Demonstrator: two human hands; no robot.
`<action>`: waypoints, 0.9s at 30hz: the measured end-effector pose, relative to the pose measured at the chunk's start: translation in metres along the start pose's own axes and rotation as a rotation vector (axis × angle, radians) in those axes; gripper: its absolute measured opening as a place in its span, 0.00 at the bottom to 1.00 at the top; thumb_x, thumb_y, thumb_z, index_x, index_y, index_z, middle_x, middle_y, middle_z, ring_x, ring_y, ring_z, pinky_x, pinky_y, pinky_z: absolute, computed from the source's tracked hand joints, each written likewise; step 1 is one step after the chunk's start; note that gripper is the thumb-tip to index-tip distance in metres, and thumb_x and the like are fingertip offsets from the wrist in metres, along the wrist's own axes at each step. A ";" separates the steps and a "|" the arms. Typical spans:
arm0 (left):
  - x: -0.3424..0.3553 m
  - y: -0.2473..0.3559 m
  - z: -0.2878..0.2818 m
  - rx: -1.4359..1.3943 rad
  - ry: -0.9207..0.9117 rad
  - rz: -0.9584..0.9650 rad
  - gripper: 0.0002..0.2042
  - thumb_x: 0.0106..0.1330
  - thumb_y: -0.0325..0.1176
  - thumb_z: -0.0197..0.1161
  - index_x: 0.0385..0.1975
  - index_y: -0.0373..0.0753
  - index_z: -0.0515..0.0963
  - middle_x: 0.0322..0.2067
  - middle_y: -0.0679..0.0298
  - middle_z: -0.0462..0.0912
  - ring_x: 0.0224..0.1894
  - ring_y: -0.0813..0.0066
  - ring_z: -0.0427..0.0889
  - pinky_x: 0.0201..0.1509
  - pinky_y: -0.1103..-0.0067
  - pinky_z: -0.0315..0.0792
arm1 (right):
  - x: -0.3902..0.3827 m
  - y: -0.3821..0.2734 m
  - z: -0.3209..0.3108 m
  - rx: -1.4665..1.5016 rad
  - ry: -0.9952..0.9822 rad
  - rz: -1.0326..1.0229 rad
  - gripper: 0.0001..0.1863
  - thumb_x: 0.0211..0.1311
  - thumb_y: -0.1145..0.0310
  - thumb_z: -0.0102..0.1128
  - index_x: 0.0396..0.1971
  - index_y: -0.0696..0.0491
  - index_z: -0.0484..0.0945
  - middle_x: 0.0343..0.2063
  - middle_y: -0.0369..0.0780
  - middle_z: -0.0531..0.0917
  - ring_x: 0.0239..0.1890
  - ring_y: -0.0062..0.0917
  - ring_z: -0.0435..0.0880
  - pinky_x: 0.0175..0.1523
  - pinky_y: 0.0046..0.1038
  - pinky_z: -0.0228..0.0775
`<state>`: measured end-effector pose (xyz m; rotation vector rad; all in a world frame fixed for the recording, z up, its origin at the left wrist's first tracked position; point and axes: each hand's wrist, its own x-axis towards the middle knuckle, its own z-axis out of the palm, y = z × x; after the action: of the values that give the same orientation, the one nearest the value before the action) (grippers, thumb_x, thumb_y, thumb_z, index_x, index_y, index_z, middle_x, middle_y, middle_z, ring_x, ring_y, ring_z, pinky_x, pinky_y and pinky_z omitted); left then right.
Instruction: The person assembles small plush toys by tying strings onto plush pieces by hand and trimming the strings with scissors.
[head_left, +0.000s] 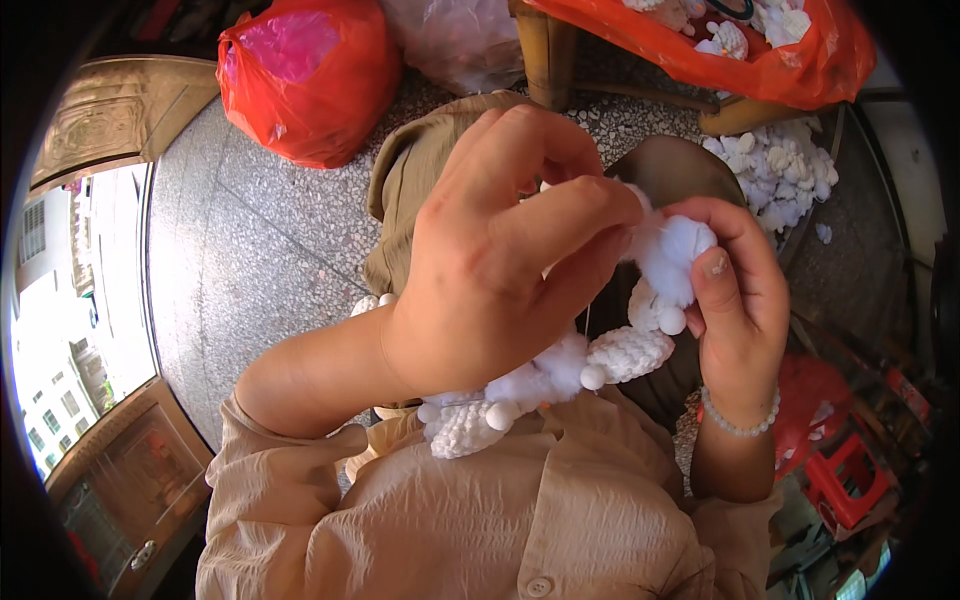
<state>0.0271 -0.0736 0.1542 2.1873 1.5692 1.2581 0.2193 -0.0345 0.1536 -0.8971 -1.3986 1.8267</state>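
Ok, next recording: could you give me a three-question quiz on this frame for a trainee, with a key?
1. What is in the right hand? A: a wooden rod; B: white fluff; C: a glass jar.
2. True or false: the round red bag toward the upper left rests on the speckled floor.
3. Which wrist wears the beaded bracelet?

Key:
1. B
2. True
3. The right wrist
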 end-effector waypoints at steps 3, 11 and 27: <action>0.003 0.005 -0.007 -0.150 -0.072 -0.150 0.09 0.44 0.19 0.65 0.27 0.36 0.78 0.32 0.59 0.74 0.33 0.67 0.75 0.35 0.78 0.69 | -0.001 0.001 0.002 -0.030 -0.001 -0.027 0.14 0.66 0.65 0.52 0.45 0.61 0.72 0.34 0.34 0.78 0.35 0.12 0.73 0.40 0.15 0.67; -0.002 -0.002 -0.009 -0.544 -0.243 -0.270 0.04 0.57 0.23 0.55 0.31 0.32 0.70 0.36 0.56 0.73 0.36 0.72 0.72 0.41 0.79 0.67 | -0.004 0.004 0.001 -0.116 0.009 0.002 0.16 0.66 0.65 0.53 0.46 0.61 0.71 0.37 0.36 0.79 0.38 0.15 0.74 0.44 0.17 0.68; -0.006 0.020 -0.007 -0.215 -0.122 -0.448 0.35 0.45 0.27 0.73 0.54 0.31 0.60 0.47 0.54 0.68 0.45 0.68 0.73 0.48 0.75 0.70 | -0.005 -0.009 -0.002 -0.188 0.147 -0.192 0.16 0.62 0.70 0.56 0.48 0.59 0.70 0.39 0.37 0.76 0.32 0.13 0.74 0.31 0.13 0.67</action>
<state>0.0354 -0.0895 0.1673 1.6296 1.6621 1.0718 0.2241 -0.0355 0.1630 -0.9356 -1.5239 1.4759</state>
